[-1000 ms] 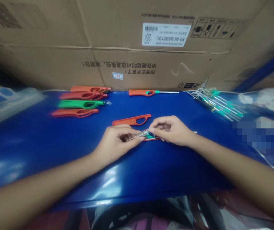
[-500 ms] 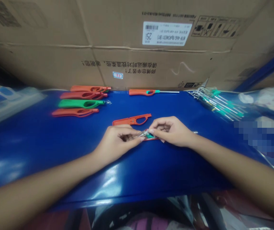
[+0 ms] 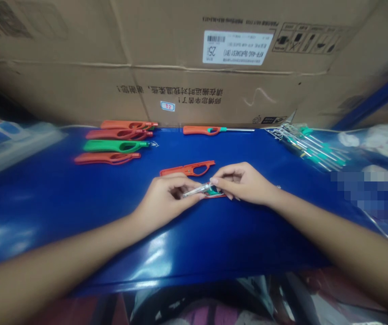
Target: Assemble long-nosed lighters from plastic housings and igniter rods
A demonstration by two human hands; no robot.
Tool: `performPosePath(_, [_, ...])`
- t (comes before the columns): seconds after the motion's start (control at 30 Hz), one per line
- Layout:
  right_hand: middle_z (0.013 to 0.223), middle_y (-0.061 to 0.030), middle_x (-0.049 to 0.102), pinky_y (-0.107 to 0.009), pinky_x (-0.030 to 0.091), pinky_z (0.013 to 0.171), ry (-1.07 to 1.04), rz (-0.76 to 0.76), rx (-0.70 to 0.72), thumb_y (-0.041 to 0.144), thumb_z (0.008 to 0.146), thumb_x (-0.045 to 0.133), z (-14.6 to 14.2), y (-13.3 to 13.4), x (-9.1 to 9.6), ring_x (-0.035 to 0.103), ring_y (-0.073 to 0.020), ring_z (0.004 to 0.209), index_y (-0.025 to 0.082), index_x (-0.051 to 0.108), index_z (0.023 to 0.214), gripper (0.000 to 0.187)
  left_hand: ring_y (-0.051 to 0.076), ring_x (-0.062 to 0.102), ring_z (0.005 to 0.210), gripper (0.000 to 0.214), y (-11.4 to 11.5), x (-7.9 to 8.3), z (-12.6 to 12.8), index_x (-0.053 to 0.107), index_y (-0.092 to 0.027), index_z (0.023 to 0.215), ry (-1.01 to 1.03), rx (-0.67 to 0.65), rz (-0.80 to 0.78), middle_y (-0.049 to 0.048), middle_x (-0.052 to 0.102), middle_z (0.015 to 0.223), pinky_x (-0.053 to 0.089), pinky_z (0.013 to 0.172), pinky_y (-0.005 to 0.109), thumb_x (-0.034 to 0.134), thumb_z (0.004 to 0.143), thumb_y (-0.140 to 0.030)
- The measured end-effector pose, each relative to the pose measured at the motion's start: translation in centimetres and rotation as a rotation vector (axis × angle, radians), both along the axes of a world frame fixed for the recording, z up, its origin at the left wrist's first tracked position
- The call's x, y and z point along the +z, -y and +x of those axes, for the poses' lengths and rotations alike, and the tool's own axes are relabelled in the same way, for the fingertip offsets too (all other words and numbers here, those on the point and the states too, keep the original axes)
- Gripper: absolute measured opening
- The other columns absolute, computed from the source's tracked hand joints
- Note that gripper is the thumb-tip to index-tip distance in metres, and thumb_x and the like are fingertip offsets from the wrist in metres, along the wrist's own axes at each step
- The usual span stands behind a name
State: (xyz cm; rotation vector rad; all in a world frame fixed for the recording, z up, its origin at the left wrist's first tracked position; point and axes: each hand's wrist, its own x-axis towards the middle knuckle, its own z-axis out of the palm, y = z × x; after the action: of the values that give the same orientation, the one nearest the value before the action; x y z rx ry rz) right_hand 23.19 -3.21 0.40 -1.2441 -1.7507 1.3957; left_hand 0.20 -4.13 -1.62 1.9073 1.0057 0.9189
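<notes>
Between the fingers and thumb of my left hand (image 3: 166,194) is a clear, narrow fuel tank (image 3: 193,191), lying at a slant. Its right end meets the fingertips of my right hand (image 3: 248,184), which pinch there at a small part too hidden to name. Under both hands is an orange lighter casing half (image 3: 218,196) with a green trigger (image 3: 211,192) in it, mostly covered by fingers. Just beyond my hands lies another orange casing half (image 3: 175,171), its inner side up.
Several orange and green lighter handles (image 3: 112,145) lie in a row at the back left. An orange lighter with a metal rod (image 3: 203,130) lies by the cardboard box (image 3: 166,54). Metal rods with green parts (image 3: 315,144) are piled right. A clear plastic bag (image 3: 27,144) lies far left.
The clear fuel tank shows more of its length now between my left fingers and thumb. Both hands stay in nearly the same place.
</notes>
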Motion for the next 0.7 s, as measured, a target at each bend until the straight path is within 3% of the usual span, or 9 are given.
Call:
performPosePath(0.27, [0.054,0.0039,0.057,-0.020,0.039,0.044,-0.002,0.020,0.038,0.046,0.082,0.074,-0.07,-0.05,-0.03,0.049,-0.0061,0.044,0.014,0.069,0.077,0.033,0.008,0.058,0.060,0.016,-0.09,0.14,-0.06,0.080,-0.017,0.094,0.000,-0.017,0.012,0.0018,0.072,0.078,0.045,0.055,0.018,0.080,0.080,-0.025])
performPosePath(0.5, [0.061,0.0018,0.061,-0.020,0.040,0.044,-0.054,0.033,0.045,0.041,0.083,0.073,0.09,-0.01,-0.21,0.051,-0.0069,0.046,0.013,0.070,0.082,0.028,0.009,0.059,0.060,0.018,-0.07,0.00,-0.07,0.081,-0.021,0.096,-0.013,0.024,-0.008,0.0023,0.074,0.080,0.044,0.055,0.020,0.080,0.081,-0.032])
performPosePath(0.7, [0.067,-0.0013,0.066,-0.021,0.043,0.048,-0.049,0.048,0.046,0.042,0.080,0.077,0.10,0.16,-0.28,0.052,-0.0074,0.051,0.013,0.072,0.082,0.029,0.009,0.058,0.059,0.018,-0.18,0.01,-0.09,0.081,-0.021,0.097,-0.014,-0.016,-0.014,0.0021,0.073,0.078,0.043,0.053,0.019,0.078,0.083,-0.032])
